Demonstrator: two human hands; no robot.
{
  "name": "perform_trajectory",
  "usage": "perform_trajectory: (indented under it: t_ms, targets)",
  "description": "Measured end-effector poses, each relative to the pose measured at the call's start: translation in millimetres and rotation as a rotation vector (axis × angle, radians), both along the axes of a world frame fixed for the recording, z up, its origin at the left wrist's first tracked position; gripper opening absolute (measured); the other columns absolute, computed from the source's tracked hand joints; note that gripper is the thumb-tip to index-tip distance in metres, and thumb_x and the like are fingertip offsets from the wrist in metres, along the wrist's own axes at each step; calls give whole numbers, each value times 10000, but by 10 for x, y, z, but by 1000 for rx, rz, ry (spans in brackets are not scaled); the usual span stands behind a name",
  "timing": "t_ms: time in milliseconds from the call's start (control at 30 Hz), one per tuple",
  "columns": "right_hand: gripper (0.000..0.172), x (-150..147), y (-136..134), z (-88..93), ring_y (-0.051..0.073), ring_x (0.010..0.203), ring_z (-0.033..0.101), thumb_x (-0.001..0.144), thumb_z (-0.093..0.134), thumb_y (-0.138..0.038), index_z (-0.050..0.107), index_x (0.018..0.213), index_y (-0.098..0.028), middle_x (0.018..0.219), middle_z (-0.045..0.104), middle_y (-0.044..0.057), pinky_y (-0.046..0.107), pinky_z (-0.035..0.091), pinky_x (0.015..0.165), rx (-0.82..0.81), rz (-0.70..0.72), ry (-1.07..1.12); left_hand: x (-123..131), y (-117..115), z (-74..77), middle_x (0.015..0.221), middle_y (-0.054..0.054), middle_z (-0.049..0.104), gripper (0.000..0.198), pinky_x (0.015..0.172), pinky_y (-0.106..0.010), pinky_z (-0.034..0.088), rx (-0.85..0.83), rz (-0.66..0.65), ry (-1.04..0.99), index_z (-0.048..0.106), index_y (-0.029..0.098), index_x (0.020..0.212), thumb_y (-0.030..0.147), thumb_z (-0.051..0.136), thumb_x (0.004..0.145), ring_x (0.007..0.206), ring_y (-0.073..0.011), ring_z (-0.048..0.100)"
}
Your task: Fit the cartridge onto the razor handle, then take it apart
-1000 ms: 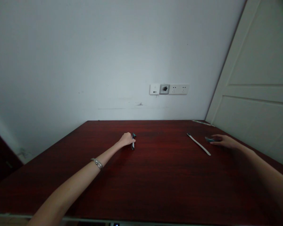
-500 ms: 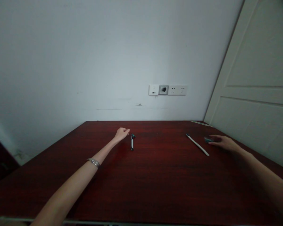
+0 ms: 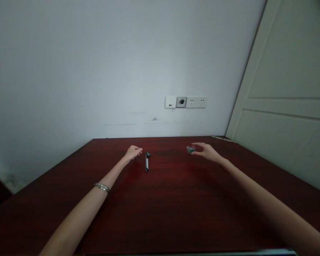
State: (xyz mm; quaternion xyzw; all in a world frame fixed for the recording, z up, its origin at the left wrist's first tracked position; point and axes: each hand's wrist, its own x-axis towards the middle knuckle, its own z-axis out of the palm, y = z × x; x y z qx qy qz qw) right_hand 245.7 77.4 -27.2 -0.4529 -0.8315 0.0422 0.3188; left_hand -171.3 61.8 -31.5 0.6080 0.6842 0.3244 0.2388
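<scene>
At the dark red table [image 3: 160,206], pinches a small clear case [image 3: 190,149] between thumb and fingertips of the right hand [image 3: 207,152]; curls the left hand [image 3: 132,152] loosely closed, just left of a razor [image 3: 147,163] lying flat, pointing toward the wall [image 3: 133,71].

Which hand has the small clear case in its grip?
The right hand: its grip holds the clear case. The left hand, on the side with the silver bracelet, is beside the razor, apart from it.
</scene>
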Motion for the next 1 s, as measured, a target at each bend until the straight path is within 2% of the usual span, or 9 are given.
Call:
perform_trajectory:
  t_ms: [200,400,600,1000]
  targets:
    - [550,-862,-60,-131,233,1018,554,666,651,-461,554,1148,-214,1102,613,72,389,409,895,7,190,23,89,-79,34,569,-23,564,333,342,-173,239,-53,-113,98,624,110,650,433,547,684,385,-55,393]
    - [589,-1330,-9,-318,227,986,558,652,658,-489,544,1159,-211,1039,631,75,389,407,875,-48,275,50,122,-104,-10,528,-8,530,325,340,-174,240,-53,-147,81,619,109,635,417,534,692,357,-45,362]
    - [614,-1464,1,-401,232,966,562,636,661,-515,548,1159,-216,1041,626,82,377,420,856,-84,313,41,122,-87,-74,523,-9,540,306,348,-179,238,-58,-132,63,623,108,639,398,543,698,353,-45,362]
    - [649,-1389,-60,-415,251,1055,525,617,677,-507,536,1183,-224,1157,576,92,406,395,909,-99,327,57,153,-120,-88,488,-13,550,319,369,-183,276,-42,-104,94,630,112,613,414,567,692,364,-56,391]
